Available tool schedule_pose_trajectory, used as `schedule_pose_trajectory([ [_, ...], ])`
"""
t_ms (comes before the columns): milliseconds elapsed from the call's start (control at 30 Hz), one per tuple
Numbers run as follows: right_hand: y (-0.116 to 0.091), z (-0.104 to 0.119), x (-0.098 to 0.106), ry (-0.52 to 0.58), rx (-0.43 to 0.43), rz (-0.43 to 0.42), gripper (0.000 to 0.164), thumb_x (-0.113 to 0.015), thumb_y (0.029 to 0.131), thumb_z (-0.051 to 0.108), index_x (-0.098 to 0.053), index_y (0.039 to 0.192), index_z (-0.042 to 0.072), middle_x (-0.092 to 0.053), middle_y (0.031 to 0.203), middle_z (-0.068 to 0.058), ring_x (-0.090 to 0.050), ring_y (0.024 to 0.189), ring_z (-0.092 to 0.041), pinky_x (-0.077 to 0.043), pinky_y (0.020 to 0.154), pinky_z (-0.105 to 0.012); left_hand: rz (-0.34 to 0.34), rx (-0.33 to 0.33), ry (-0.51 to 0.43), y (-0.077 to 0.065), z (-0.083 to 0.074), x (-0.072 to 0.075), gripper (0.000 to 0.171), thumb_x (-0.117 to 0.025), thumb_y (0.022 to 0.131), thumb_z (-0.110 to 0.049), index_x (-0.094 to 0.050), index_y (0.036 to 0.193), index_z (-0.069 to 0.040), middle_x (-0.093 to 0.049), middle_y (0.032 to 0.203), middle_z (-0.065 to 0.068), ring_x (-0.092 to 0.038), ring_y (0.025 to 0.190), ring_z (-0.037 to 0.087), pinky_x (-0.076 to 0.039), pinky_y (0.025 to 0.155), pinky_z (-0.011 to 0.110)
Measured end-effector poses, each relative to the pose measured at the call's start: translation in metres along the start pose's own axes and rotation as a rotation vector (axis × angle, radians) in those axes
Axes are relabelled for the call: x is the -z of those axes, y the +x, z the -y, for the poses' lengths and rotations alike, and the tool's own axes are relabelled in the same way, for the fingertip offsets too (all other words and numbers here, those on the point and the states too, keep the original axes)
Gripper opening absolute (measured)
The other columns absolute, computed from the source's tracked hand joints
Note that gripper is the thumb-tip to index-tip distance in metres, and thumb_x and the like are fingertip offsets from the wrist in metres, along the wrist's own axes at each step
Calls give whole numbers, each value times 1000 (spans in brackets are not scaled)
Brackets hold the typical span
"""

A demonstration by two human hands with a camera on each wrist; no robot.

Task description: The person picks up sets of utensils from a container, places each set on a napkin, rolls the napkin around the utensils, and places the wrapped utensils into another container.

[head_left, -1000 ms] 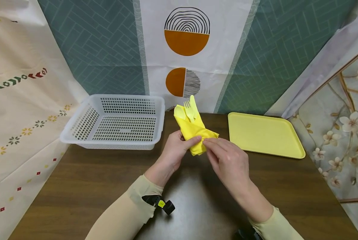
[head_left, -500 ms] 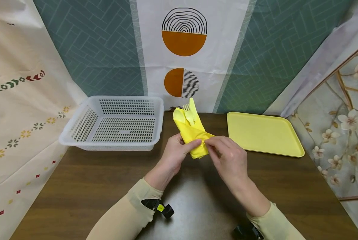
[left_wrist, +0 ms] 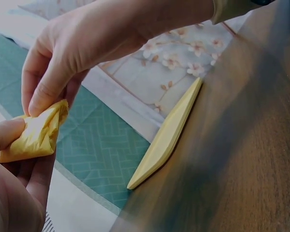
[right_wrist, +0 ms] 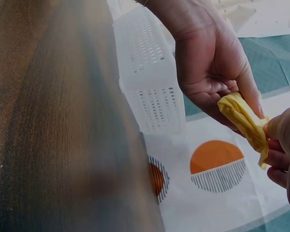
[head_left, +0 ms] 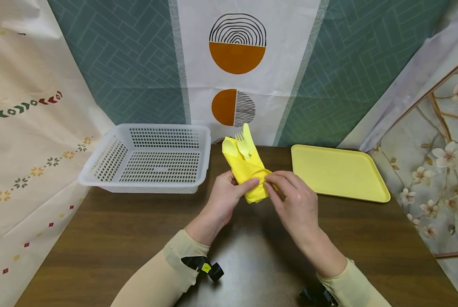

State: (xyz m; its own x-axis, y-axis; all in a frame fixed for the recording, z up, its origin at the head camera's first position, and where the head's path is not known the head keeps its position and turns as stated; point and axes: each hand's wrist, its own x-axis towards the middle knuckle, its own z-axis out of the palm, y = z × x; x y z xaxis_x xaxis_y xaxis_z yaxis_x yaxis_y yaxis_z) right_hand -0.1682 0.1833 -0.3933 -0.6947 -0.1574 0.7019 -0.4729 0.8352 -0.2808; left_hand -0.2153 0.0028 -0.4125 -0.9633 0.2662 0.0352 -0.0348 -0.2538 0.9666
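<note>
Held above the table in the head view is a yellow napkin [head_left: 248, 171], folded round a pale yellow spoon [head_left: 230, 148], fork [head_left: 243, 147] and knife [head_left: 249, 135] whose upper ends stick out at the top. My left hand [head_left: 227, 194] grips the wrapped bundle from the left, thumb across its front. With thumb and fingertips my right hand [head_left: 295, 200] pinches the napkin's right edge. The left wrist view shows the gathered lower end of the napkin [left_wrist: 36, 133] between both hands. From the right wrist side, its twisted fold [right_wrist: 244, 118] shows at the fingertips.
A white perforated basket [head_left: 160, 186] stands at the back left of the brown wooden table [head_left: 137, 230]. At the back right lies a yellow tray [head_left: 340, 172]. Patterned cloths hang behind and at both sides.
The napkin's loose right corner, which stuck out past my right fingers, is now drawn in close to the bundle. My left hand keeps its hold, and both hands stay nearly in place.
</note>
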Motion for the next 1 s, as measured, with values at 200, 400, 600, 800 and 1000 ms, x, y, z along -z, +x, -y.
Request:
schedule_pose_trajectory([
  [200, -1, -2, 0, -9, 6, -13, 32, -81, 88, 24, -75, 117, 13, -70, 109, 0, -66, 95, -17, -56, 79, -34, 7, -20, 14, 0, -1, -1, 49, -83, 85, -24, -65, 127, -6, -70, 119, 8, -68, 107, 26, -55, 90, 38],
  [400, -1, -1, -1, -51, -20, 13, 41, -78, 90, 29, -71, 128, 15, -68, 113, 0, -63, 97, -19, -56, 75, -37, -2, -18, 33, -1, -3, -1, 49, -83, 85, -24, -65, 127, -7, -70, 119, 7, -68, 106, 26, -55, 90, 37],
  [600, -1, 0, -2, -62, -45, 24, 42, -79, 89, 29, -70, 128, 16, -65, 112, -2, -58, 95, -22, -54, 68, -38, -20, -26, 86, -1, -3, -2, 48, -84, 84, -25, -66, 125, -7, -71, 116, 6, -68, 104, 25, -56, 88, 37],
  [800, -2, -2, -3, -21, -72, 23, 37, -75, 92, 32, -70, 125, 15, -72, 106, 0, -65, 90, -18, -55, 68, -37, -18, -39, 89, -2, -4, -3, 46, -83, 85, -24, -67, 123, -6, -71, 115, 6, -69, 103, 25, -56, 88, 37],
  [1000, -2, 0, -1, 119, -184, 56, 33, -75, 92, 31, -71, 122, 17, -71, 101, 5, -63, 86, -12, -55, 72, -36, -12, -45, 69, -3, -6, -3, 46, -83, 85, -24, -67, 124, -5, -71, 116, 8, -68, 103, 26, -56, 88, 37],
])
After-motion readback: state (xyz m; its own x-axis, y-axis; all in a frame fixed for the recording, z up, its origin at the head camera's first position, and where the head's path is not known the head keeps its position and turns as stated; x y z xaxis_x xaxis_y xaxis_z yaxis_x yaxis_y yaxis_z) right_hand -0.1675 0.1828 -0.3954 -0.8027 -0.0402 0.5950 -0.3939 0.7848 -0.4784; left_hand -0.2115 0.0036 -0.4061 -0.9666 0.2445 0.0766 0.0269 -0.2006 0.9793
